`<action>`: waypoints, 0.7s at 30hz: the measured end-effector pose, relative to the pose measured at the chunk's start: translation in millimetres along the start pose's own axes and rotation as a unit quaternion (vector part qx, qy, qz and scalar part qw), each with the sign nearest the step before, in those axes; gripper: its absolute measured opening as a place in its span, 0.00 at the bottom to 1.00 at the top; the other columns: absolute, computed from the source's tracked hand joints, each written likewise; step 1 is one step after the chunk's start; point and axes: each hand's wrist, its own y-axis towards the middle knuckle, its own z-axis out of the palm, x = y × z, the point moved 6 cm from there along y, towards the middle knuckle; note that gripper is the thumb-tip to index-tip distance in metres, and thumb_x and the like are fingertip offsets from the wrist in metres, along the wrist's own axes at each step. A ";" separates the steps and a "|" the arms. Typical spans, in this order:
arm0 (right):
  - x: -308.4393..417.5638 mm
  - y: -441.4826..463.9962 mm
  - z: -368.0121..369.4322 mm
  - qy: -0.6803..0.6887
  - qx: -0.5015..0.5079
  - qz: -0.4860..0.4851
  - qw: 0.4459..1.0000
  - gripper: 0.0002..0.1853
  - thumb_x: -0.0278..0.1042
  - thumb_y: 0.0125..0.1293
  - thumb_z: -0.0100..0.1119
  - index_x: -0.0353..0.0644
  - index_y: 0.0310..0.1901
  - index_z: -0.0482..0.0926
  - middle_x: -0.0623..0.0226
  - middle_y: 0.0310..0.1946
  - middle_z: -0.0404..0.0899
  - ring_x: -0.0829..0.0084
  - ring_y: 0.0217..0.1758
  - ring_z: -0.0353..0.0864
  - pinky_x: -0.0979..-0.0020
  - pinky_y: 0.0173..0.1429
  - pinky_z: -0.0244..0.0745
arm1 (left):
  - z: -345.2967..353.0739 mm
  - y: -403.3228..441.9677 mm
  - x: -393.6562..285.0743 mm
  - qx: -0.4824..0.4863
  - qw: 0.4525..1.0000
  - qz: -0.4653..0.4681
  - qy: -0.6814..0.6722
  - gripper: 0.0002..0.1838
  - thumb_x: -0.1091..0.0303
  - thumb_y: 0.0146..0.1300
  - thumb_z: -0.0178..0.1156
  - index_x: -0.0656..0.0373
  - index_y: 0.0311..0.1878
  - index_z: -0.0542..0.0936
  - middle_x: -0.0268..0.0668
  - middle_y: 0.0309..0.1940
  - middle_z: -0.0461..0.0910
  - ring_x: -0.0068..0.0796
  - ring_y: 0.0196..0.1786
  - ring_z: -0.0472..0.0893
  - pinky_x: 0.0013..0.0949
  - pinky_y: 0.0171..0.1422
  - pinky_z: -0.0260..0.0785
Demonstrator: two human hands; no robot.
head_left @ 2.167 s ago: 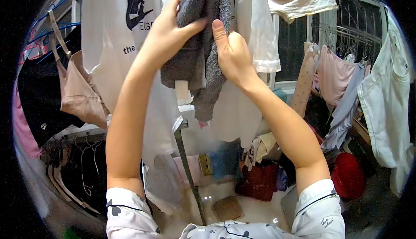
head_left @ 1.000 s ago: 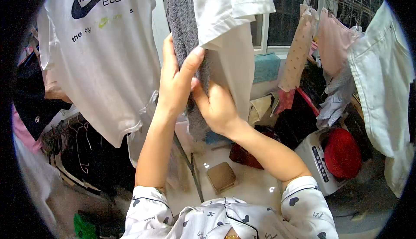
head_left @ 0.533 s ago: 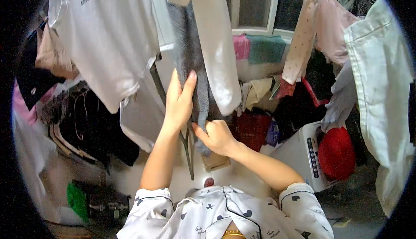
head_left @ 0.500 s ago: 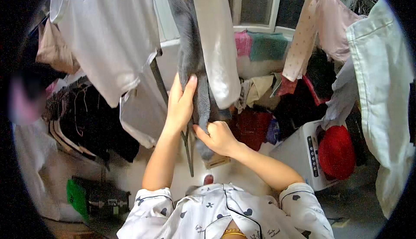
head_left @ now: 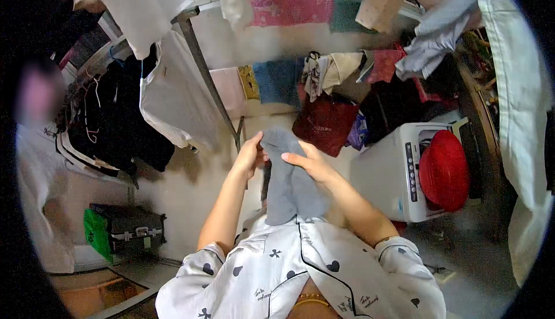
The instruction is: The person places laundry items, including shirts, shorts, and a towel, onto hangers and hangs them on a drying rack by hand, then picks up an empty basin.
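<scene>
A soft grey garment [head_left: 289, 189] hangs in front of my chest, held by both hands; its exact kind does not show. My left hand [head_left: 251, 156] pinches its upper left edge. On the other side, my right hand [head_left: 313, 163] grips the upper right part, with the thumb lying over the front of the cloth and the other fingers mostly behind it. The garment's lower end drapes close against my patterned white shirt [head_left: 248, 278].
White shirts [head_left: 179, 88] and dark clothes [head_left: 124, 114] hang at left, by a metal pole [head_left: 203, 67]. White trousers [head_left: 514, 88] hang at far right. A white washing machine [head_left: 378, 171] with a red round object [head_left: 444, 171] stands right. A black case [head_left: 136, 235] lies lower left.
The grey garment has come down from among the hanging clothes to my chest. Both hands moved with it, and my right hand shifted to its upper right part. My view tilted downward.
</scene>
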 end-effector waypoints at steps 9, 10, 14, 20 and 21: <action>44.3 -60.9 6.4 0.269 0.106 0.009 0.957 0.31 0.34 0.48 0.63 0.31 0.56 0.72 0.58 0.51 0.78 0.64 0.53 0.79 0.64 0.61 0.71 | 53.9 -93.6 -8.2 0.163 0.982 0.066 -0.062 0.27 0.44 0.66 0.55 0.60 0.52 0.78 0.33 0.45 0.80 0.22 0.46 0.77 0.30 0.57 0.67; 50.2 -68.7 8.2 0.257 0.127 -0.006 0.958 0.33 0.36 0.45 0.65 0.31 0.55 0.72 0.57 0.51 0.78 0.63 0.54 0.79 0.63 0.62 0.71 | 52.2 -99.9 -15.6 0.203 0.971 0.119 -0.033 0.24 0.48 0.65 0.58 0.61 0.51 0.78 0.32 0.45 0.80 0.23 0.47 0.77 0.30 0.57 0.67; 54.2 -68.0 6.9 0.234 0.188 -0.081 0.950 0.38 0.42 0.40 0.66 0.29 0.56 0.72 0.56 0.51 0.78 0.61 0.56 0.78 0.61 0.64 0.68 | 50.7 -123.7 -50.2 0.166 0.924 0.340 0.060 0.25 0.72 0.53 0.68 0.63 0.55 0.73 0.36 0.50 0.77 0.25 0.55 0.74 0.32 0.60 0.65; 66.9 -47.6 0.0 0.222 0.005 -0.044 0.974 0.37 0.54 0.66 0.51 0.30 0.66 0.61 0.53 0.62 0.70 0.60 0.63 0.72 0.59 0.68 0.64 | 81.1 -135.8 -87.1 0.060 0.856 0.483 0.174 0.35 0.77 0.46 0.64 0.62 0.61 0.68 0.40 0.56 0.72 0.28 0.59 0.72 0.32 0.62 0.64; 66.7 -38.7 -4.1 0.242 0.017 -0.041 0.969 0.38 0.56 0.67 0.48 0.30 0.67 0.59 0.53 0.63 0.69 0.59 0.64 0.71 0.60 0.70 0.62 | 84.3 -132.8 -86.1 0.077 0.870 0.452 0.183 0.34 0.77 0.46 0.64 0.62 0.61 0.68 0.40 0.56 0.73 0.28 0.59 0.72 0.31 0.62 0.64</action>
